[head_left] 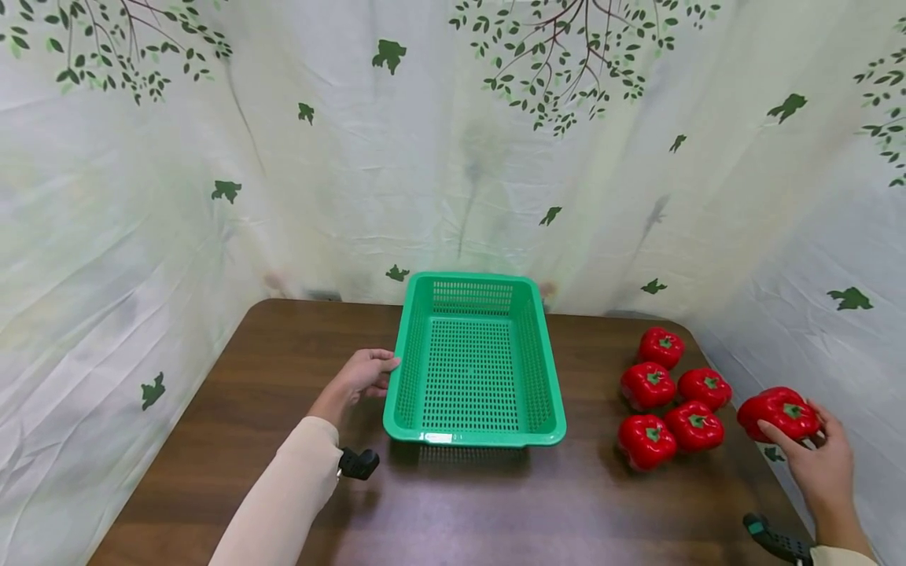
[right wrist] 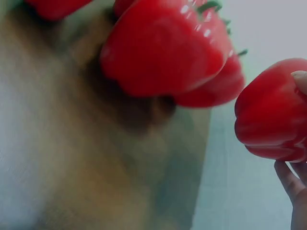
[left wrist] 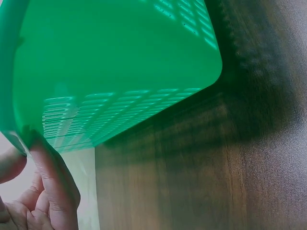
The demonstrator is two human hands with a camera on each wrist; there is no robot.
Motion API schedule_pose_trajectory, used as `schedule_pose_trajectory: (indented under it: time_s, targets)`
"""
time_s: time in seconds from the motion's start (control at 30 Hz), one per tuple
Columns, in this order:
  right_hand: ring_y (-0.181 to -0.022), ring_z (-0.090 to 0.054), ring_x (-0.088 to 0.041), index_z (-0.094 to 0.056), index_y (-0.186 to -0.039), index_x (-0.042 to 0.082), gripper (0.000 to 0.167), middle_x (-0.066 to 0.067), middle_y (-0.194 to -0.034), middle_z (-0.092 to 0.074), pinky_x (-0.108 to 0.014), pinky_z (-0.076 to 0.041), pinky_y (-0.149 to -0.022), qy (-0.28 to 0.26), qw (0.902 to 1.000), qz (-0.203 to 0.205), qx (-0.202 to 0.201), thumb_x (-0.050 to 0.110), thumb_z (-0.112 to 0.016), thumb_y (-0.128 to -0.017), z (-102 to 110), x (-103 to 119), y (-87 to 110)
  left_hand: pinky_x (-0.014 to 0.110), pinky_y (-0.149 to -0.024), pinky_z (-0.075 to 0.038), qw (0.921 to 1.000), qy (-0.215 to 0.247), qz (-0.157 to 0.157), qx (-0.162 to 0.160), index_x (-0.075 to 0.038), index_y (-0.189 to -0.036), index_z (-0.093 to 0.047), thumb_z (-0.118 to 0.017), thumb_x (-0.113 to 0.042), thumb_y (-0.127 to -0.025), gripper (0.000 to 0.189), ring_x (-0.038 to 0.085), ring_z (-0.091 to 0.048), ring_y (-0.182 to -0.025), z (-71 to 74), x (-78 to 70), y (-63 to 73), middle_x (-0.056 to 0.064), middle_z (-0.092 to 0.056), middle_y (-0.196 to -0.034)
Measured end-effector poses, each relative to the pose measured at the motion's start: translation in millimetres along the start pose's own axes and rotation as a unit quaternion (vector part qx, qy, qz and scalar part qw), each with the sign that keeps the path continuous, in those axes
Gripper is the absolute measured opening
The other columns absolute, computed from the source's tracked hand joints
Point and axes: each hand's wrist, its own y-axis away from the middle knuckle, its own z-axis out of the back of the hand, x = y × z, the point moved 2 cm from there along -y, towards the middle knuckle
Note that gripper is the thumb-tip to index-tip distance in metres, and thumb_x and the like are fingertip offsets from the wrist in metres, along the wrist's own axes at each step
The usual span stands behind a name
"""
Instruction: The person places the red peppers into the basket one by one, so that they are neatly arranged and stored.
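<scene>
A green plastic basket with slotted walls stands on the table, nothing inside it. My left hand pinches its left rim between thumb and fingers; the left wrist view shows the basket wall close up, with the fingers at the rim. Over at the right table edge, my right hand holds a red bell pepper, green stem showing. In the right wrist view this pepper sits between the thumb above and fingers below. Just left of it, several more red bell peppers rest on the table in a cluster.
The brown wooden table has rounded back corners. Behind and beside it hangs a pale curtain printed with leaves and branches. A black wrist strap device is on the left wrist, another on the right.
</scene>
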Motion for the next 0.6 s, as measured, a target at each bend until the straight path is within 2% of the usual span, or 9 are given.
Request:
schedule_pose_trajectory:
  time_s: [0.27,0.53,0.6]
  targets:
    - [-0.129,-0.030,-0.040,-0.011,-0.155,0.022,0.086,-0.020,-0.157,-0.017,-0.004,-0.040,-0.057,-0.017,0.9978,0.059,0.025,0.037,-0.066,-0.091,-0.5,28.9,3.6,0.028,-0.065,-0.055,1.0000,-0.006,-0.004,0.001,0.005,-0.128,-0.050,-0.053,-0.021,-0.100,0.038,0.016,-0.062,-0.073,-0.2,-2.0,1.9,0.009,-0.063,-0.097]
    - [-0.130,-0.029,-0.042,-0.009,-0.155,0.021,0.086,-0.023,-0.154,-0.017,-0.004,-0.042,-0.064,-0.033,0.9919,0.105,0.064,0.036,-0.066,-0.091,-16.3,56.1,5.1,0.028,-0.064,-0.055,0.9999,-0.006,-0.010,0.005,0.006,-0.130,-0.048,-0.052,-0.019,-0.100,0.038,0.016,-0.062,-0.072,0.1,-0.3,1.7,0.009,-0.063,-0.096]
    - [-0.126,-0.033,-0.037,-0.012,-0.154,0.020,0.085,-0.023,-0.152,-0.020,-0.004,-0.043,-0.066,-0.036,0.9901,0.116,0.070,0.036,-0.066,-0.090,-21.7,63.9,5.5,0.027,-0.064,-0.055,0.9999,-0.004,-0.010,0.006,0.006,-0.129,-0.049,-0.052,-0.019,-0.101,0.038,0.016,-0.062,-0.072,-0.5,-0.7,1.4,0.009,-0.063,-0.096]
